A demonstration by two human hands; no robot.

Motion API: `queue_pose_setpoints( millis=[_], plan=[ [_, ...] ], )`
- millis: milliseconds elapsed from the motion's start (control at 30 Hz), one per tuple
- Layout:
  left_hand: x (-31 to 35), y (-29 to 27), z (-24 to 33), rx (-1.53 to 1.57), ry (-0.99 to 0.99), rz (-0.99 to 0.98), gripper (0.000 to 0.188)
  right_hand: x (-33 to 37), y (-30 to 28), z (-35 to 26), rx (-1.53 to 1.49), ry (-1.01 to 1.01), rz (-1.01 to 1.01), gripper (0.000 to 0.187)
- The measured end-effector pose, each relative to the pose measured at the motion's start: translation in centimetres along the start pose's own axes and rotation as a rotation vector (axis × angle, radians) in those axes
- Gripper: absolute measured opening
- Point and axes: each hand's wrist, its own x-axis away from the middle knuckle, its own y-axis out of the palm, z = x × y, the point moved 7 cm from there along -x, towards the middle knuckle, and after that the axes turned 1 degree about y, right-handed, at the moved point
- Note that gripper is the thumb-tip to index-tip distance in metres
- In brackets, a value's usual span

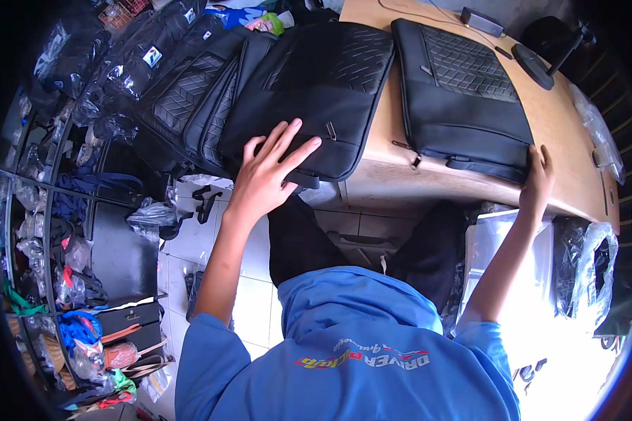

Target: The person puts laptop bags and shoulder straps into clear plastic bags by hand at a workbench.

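Note:
My left hand (265, 172) lies with spread fingers on the lower part of a black bag (309, 112), close to its small zipper pull. That bag has a patterned upper panel and overhangs the table's near edge. To the right lies a second black bag (463, 119) with a quilted-looking panel and a carry handle along its near side. My right hand (538, 175) grips this bag's near right corner; the thumb is partly hidden. Another patterned black bag (189, 105) leans against the left side of the first one.
Beneath the bags is a light wooden table (565, 133). A black stand (534, 67) and a small dark box (482, 22) with a cable sit toward its far right. Plastic-wrapped bags (144, 56) are piled at left, above a crowded rack (49, 179). A translucent container (495, 245) stands below the right edge.

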Motion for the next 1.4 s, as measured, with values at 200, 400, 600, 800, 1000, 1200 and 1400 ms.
queue_pose_setpoints(
  millis=[200, 400, 600, 800, 1000, 1200, 1400],
  plan=[
    [-0.4, -0.8, 0.4, 0.045, 0.006, 0.035, 0.087, 0.8, 1.3, -4.1, 0.683, -0.394, 0.049, 0.046],
    [-0.6, -0.2, 0.6, 0.094, -0.002, 0.012, 0.087, 5.3, 4.7, -7.0, 0.633, -0.680, -0.093, 0.041],
    [-0.4, -0.6, 0.6, 0.094, 0.009, 0.021, 0.086, 13.5, 10.9, -8.8, 0.772, -0.940, -0.527, 0.072],
    [0.2, -0.9, 0.8, -0.007, -0.052, 0.049, 0.088, 13.1, 10.8, -8.3, 0.756, -0.979, -0.417, 0.062],
    [1.0, -0.2, 0.4, -0.004, -0.077, 0.075, 0.085, 13.1, 10.8, -8.2, 0.739, -0.977, -0.373, 0.057],
    [1.0, -0.3, 0.5, 0.017, -0.080, 0.099, 0.083, 13.4, 10.8, -8.3, 0.704, -0.965, -0.324, 0.055],
    [0.9, -0.4, 0.5, 0.052, -0.089, 0.095, 0.081, 13.7, 11.8, -8.5, 0.708, -0.951, -0.304, 0.057]
  ],
)
